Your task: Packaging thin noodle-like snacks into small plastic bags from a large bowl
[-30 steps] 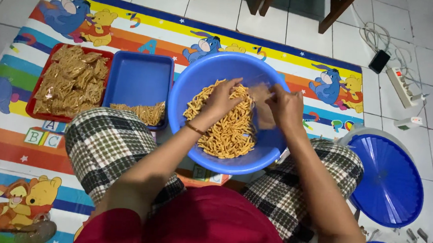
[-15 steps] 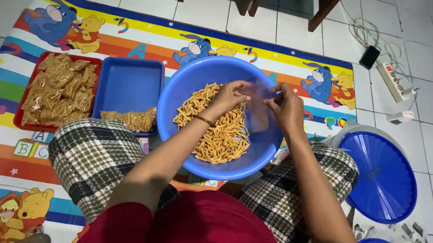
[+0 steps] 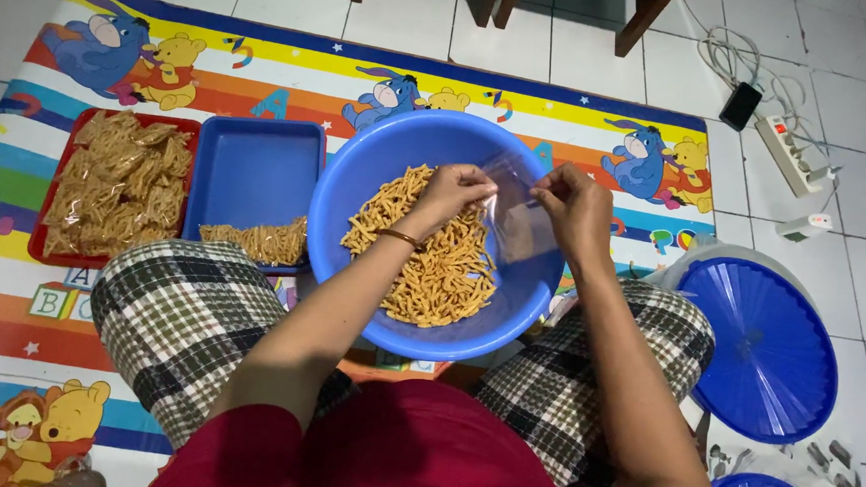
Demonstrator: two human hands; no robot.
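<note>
Now: left hand (image 3: 453,190); right hand (image 3: 575,207) | pinch clear bag (image 3: 515,218) | over blue basin (image 3: 356,199)

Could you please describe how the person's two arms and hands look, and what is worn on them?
Both arms are bare from the hands up to short dark red sleeves. The left hand has a thin gold-coloured bangle around its wrist. The right hand shows no ring, watch or bracelet, and neither hand wears a glove.
</note>
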